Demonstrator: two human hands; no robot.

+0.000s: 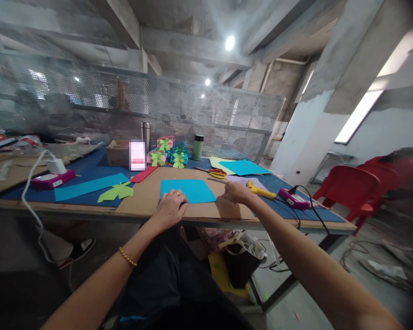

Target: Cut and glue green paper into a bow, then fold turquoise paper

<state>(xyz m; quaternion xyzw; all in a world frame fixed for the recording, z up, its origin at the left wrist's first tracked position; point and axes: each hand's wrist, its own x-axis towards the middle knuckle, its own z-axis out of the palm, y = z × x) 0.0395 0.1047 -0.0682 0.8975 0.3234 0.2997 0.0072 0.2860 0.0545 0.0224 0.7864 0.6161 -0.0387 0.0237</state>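
Note:
A bright blue sheet of paper [187,190] lies on brown cardboard [189,211] in front of me. My left hand [171,206], with a ring and a gold bead bracelet, rests palm down on the sheet's left part, fingers stretched over it. Just past the sheet's right edge, my right hand [236,192] is closed low over the cardboard; whatever its fingers hold is hidden. A thin dark strip [216,180] shows just beyond that hand. Scissors with red and yellow handles [217,173] lie behind the sheet. A yellow glue gun [259,189] lies right of my right hand.
Green leaf-shaped paper [115,192], a blue strip [89,186] and a red strip [144,174] lie left. Bow-topped paper pieces [179,159], a phone [136,155], a green bottle [198,147] and a cardboard box [118,152] stand behind. Purple boxes with cables [293,199] sit at both sides.

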